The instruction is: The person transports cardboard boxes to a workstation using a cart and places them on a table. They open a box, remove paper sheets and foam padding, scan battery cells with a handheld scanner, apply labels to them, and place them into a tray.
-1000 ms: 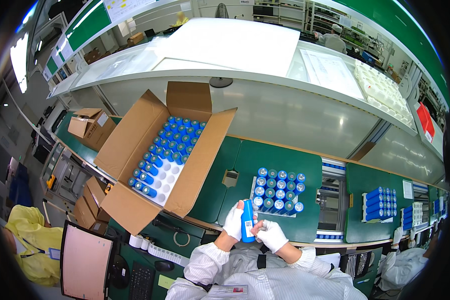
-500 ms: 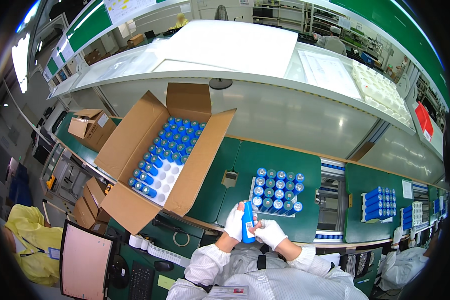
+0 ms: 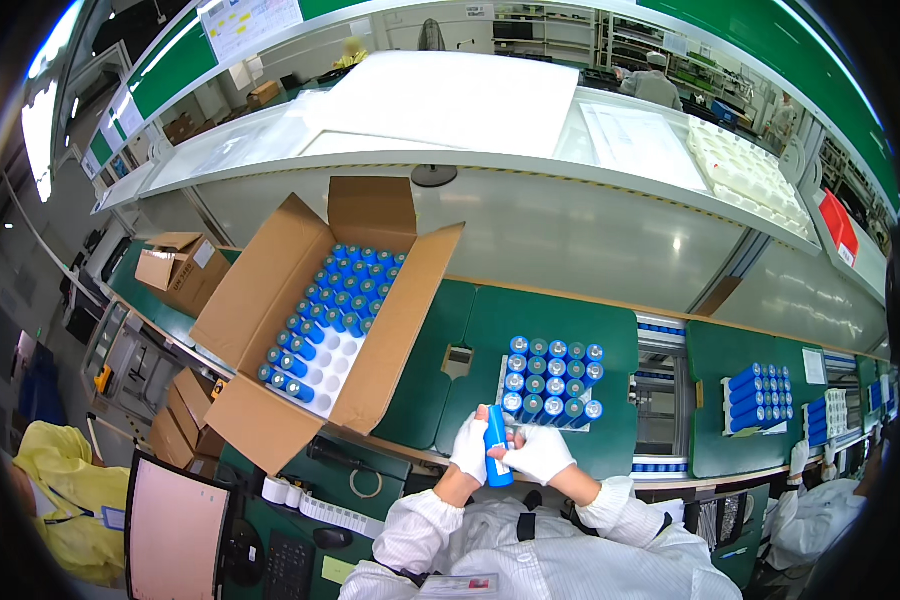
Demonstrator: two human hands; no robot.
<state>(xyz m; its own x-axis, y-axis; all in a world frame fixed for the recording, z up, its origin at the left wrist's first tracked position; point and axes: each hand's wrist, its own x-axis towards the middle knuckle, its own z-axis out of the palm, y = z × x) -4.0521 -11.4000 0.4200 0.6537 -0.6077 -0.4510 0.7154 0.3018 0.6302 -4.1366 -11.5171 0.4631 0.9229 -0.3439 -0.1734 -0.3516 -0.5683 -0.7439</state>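
A blue cylindrical battery cell (image 3: 498, 472) stands nearly upright, slightly tilted, between my gloved hands in front of my body. My left hand (image 3: 469, 450) is wrapped round its left side, thumb near the top. From the right, my right hand (image 3: 540, 455) is closed against the cell, its bare fingertips lying across the front. Just beyond my hands, several blue cells stand in rows in a white tray (image 3: 587, 429), some with silver tops and some with dark green ones. To the left, an open cardboard box (image 3: 372, 385) holds many similar cells in a white holed insert (image 3: 322, 403).
Green boards (image 3: 610, 450) sit on a roller conveyor (image 3: 660, 393); another block of cells (image 3: 758, 395) stands at right. A monitor (image 3: 177, 520), keyboard (image 3: 284, 568) and mouse (image 3: 332, 538) are at lower left. Co-workers sit on both sides. A shelf (image 3: 260, 170) spans the far side.
The fingers of my right hand have moved left across the cell's front and now cover the printed patch seen before. My left hand keeps its hold. The whole view has shifted slightly.
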